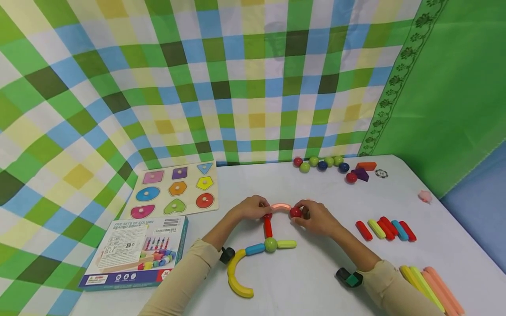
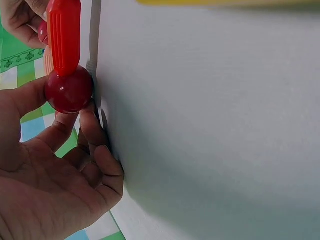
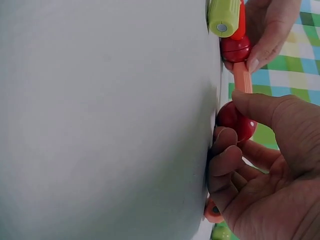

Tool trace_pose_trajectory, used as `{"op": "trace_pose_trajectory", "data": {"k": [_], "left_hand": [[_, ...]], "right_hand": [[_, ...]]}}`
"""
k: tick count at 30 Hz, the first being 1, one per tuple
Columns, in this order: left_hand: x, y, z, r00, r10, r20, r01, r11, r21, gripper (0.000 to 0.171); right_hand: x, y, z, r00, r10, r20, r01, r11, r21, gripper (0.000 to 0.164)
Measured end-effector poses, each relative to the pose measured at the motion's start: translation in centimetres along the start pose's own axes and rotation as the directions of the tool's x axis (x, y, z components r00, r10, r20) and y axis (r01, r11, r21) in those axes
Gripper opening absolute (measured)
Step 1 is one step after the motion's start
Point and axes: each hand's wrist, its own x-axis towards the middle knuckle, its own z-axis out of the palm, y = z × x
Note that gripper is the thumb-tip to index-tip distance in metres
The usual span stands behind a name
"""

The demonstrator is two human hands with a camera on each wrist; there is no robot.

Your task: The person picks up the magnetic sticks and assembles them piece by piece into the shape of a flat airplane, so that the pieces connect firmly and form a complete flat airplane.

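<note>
My left hand pinches a red ball between thumb and fingers at the far end of a red stick. From that ball a pink curved piece arches across to another red ball, which my right hand grips with thumb and fingertips. The red stick's near end meets a green ball. A blue stick and a yellow-green stick extend from its sides. Joined to the blue stick's left end is a yellow curved piece. Another pink piece shows beyond my right hand, partly hidden.
Left lie a shape puzzle board and a bead-set box. Several balls, an orange block and a purple piece sit at the back right. Short sticks and long bars lie right.
</note>
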Motion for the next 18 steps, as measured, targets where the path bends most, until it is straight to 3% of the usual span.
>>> {"op": "trace_pose_trajectory", "data": {"k": [10,18], "left_hand": [[-0.2,0.4,0.3,0.998,-0.008,-0.062,0.011,0.999,0.045,0.021],[-0.3,0.9,-0.4,0.999,-0.009,-0.051,0.016,0.989,0.146,0.017]], "right_hand": [[-0.5,0.8,-0.3,0.999,-0.031,0.021,0.031,0.999,0.032,0.035],[-2.6,1.9,-2.5,0.997,-0.059,-0.044,0.061,0.997,0.049,0.03]]}}
